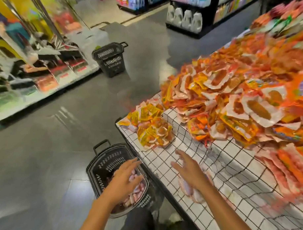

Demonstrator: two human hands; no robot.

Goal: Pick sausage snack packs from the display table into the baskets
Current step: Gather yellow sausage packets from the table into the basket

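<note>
Orange, yellow and white sausage snack packs (232, 98) lie heaped on the white grid-patterned display table (167, 155) at the right. A smaller pile of packs (153, 128) sits near its left corner. A black basket (101, 170) stands on the floor against the table's front edge, with pale pink packs (137, 187) inside. My left hand (125, 179) hovers over that basket, fingers spread and holding nothing. My right hand (188, 168) is spread above the table over a few pale packs (187, 189); it grips nothing. The picture is motion-blurred.
A second black basket (111, 59) stands on the grey floor further down the aisle. Shelves of goods (34, 67) line the left side, and a dark shelf unit with white bottles (187, 19) stands at the back. Open floor lies between the baskets.
</note>
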